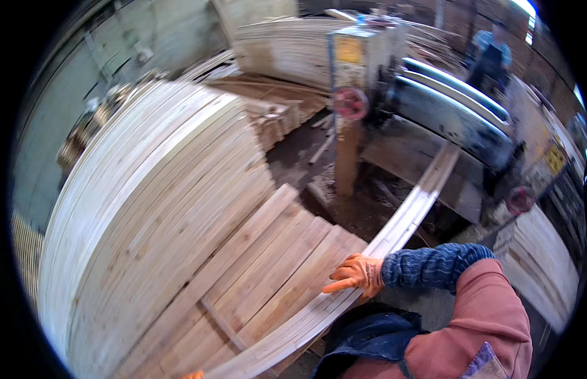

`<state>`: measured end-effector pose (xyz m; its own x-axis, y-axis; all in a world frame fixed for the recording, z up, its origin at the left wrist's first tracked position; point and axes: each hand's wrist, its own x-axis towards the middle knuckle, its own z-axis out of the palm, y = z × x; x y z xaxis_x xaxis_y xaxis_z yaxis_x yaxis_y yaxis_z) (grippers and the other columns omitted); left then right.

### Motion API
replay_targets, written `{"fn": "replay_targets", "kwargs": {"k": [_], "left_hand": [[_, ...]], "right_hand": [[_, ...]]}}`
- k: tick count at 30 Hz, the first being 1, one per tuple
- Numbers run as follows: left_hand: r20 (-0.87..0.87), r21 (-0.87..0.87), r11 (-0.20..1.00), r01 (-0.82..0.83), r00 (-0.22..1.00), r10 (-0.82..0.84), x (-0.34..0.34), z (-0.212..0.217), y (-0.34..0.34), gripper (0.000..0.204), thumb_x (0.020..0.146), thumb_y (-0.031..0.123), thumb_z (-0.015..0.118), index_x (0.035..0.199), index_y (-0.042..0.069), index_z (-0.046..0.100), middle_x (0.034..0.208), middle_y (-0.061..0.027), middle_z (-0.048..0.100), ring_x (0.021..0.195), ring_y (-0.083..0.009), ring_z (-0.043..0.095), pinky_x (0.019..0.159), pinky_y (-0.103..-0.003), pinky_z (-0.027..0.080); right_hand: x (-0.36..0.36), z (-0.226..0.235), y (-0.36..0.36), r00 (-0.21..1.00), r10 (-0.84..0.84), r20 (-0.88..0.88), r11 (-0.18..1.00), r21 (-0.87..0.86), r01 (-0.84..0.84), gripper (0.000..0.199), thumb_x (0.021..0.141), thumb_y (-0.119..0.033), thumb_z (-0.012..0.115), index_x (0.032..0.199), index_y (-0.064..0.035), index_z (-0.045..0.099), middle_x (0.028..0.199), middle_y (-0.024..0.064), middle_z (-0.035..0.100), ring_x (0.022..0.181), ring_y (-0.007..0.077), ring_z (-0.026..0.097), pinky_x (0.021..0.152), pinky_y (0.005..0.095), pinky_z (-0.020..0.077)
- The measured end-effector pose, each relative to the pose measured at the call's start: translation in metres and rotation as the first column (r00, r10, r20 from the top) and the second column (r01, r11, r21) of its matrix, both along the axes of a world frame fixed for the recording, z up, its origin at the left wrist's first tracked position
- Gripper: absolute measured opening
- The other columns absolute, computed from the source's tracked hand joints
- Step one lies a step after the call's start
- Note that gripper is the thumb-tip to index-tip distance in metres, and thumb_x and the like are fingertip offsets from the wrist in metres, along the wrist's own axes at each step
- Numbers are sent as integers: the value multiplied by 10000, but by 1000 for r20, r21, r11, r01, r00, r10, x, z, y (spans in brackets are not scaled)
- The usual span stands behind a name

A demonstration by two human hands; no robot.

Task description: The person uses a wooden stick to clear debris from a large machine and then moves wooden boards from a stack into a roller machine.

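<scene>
Long pale wooden boards, laid side by side, run from the lower edge up into the rollers of a planing machine. My right hand, in an orange glove, rests on top of these boards with its fingers stretched out to the left. Only a sliver of my left hand, also gloved in orange, shows at the bottom edge beside the near end of the boards; its fingers are hidden. Just left of the boards lies a lower layer of planks.
A tall stack of planks fills the left side. Red handwheels sit on the machine's posts. Another person stands behind the machine. More stacked boards lean at the right, and wood scraps litter the floor.
</scene>
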<state>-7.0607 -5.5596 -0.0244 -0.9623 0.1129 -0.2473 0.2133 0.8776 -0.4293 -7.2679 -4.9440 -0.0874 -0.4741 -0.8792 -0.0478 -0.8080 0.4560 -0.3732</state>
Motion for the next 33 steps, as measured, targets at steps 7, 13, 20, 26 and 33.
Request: {"fn": "replay_targets", "kwargs": {"k": [7,13,20,26,33], "left_hand": [[-176,315,935,161,978,-108,-58,-3,156,551,786,196,591,1312,34,579,1141,-145,653,988,-354,623,937,-471,480],[-98,407,911,70,995,-33,-86,-35,253,774,642,210,754,1367,50,535,1238,-171,624,1136,-363,580,1026,-468,446],[16,523,851,34,999,-50,-130,-45,361,951,598,335,859,1419,66,463,1258,-177,609,1178,-352,558,1075,-468,409],[-202,676,714,182,978,-58,-145,-56,413,990,520,395,859,1392,81,512,1276,-197,612,1204,-361,566,1140,-495,352],[-242,555,824,111,970,33,-108,-50,317,992,512,449,886,1368,87,537,1328,-175,597,1277,-355,535,1148,-524,337]], "right_hand": [[-16,10,135,917,-279,-287,935,138,328,1080,655,-81,712,1588,-324,224,1426,158,530,1347,362,494,1180,502,323],[1,-10,160,747,-583,-319,801,-73,594,918,725,-64,678,1558,-272,353,1526,163,446,1445,379,384,1206,517,296],[5,-53,52,866,-311,-392,947,-207,246,988,667,-226,696,1572,-234,299,1386,135,538,1369,349,463,1192,551,276],[-35,-12,83,976,-113,-186,985,111,136,1012,654,-275,790,1547,-260,314,1307,116,586,1196,334,580,1058,497,405],[-62,10,175,963,-178,-204,954,204,219,1062,566,-177,856,1521,-253,398,1403,131,569,1319,327,528,1192,510,312]]}}
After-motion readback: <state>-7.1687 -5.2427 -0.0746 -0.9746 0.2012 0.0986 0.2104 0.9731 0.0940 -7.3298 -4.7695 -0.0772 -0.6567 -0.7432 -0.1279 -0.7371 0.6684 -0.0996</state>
